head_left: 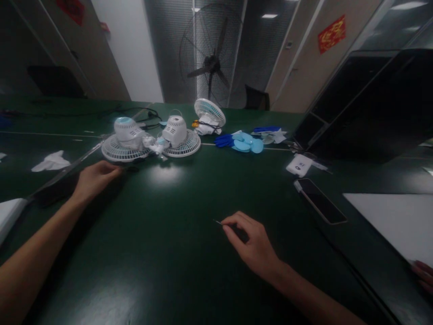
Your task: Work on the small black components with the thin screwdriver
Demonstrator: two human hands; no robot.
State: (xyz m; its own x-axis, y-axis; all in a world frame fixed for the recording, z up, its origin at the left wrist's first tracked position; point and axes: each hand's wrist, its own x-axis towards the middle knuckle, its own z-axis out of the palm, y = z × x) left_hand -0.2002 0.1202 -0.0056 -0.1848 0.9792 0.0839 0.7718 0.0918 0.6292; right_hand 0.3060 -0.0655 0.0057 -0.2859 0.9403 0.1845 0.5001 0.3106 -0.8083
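Observation:
My right hand (252, 243) is over the middle of the green table (176, 271), thumb and forefinger pinched on a thin metal rod (217, 221) whose tip points left. Most of the rod is hidden in the fingers, so its kind does not show. Farther left, my left hand (96, 178) has its fingers pressed together beside a small dark thing (131, 169), too dim to name. Just beyond that hand lies a white fan head (126, 146), grille down. A second fan head (176, 135) sits to its right, and a crumpled white bundle (156, 144) lies between them.
Farther back a third fan (209, 116) leans tilted near blue fan blades (246, 141). To the right are a white box (299, 165), a phone (321, 201), a large monitor (368, 108) and a white board (399, 216). Another person's hand (424, 273) shows at the right edge.

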